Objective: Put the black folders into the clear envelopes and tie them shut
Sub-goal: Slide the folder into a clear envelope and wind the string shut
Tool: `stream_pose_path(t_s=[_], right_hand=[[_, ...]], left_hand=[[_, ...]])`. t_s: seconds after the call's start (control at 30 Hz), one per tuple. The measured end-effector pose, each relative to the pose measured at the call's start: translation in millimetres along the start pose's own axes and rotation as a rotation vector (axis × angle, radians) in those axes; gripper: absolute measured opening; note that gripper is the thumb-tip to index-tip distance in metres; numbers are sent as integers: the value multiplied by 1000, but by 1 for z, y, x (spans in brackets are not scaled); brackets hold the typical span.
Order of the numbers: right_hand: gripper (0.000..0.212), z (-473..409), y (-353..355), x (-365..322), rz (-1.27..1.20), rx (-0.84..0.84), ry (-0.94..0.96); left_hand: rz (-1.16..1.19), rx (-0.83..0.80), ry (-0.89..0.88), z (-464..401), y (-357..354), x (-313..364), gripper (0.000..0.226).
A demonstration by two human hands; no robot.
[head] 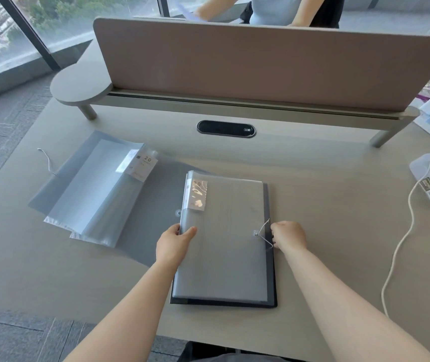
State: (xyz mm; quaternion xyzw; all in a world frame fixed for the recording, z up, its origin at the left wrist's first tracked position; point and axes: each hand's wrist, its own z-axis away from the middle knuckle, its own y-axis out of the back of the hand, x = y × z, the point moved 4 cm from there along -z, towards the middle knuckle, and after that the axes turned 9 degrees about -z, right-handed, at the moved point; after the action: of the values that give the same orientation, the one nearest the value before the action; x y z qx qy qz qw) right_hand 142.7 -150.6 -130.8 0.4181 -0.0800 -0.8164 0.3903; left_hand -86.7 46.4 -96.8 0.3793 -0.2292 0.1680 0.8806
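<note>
Your left hand (173, 242) pinched the envelope (221, 246) at nine o'clock; your right hand (288, 235) held the string (264, 226) at three. Slack could have unwound it.

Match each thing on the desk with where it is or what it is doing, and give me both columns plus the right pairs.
Things:
1. left hand
2. right hand
3. white cable
4. label marked 20

States:
A. trails over the desk's right side
B. pinches the envelope's tie string
C. grips the left edge of the envelope
D. sits on the far-left envelope

Pairs: 1-C, 2-B, 3-A, 4-D
</note>
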Motion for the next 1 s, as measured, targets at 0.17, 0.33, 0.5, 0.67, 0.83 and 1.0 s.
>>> stream_pose_path(t_s=[0.17, 0.33, 0.5, 0.67, 0.83, 1.0], right_hand=[[20, 3, 12, 3, -49, 46, -43], [22, -6, 29, 11, -55, 92, -46], [23, -9, 50, 18, -55, 133, -64], [26, -6, 69, 17, -62, 156, -54], [18, -16, 71, 30, -83, 141, -35], [24, 7, 77, 10, -67, 145, 38]], left_hand=[[25, -61, -4, 4, -11, 5, 43], [5, -86, -38, 8, -25, 18, 56], [-8, -110, -56, 10, -43, 32, 64], [-9, -129, -68, 15, -57, 44, 40], [-2, -107, -77, 10, -65, 41, 55], [0, -75, -98, 13, -67, 45, 37]])
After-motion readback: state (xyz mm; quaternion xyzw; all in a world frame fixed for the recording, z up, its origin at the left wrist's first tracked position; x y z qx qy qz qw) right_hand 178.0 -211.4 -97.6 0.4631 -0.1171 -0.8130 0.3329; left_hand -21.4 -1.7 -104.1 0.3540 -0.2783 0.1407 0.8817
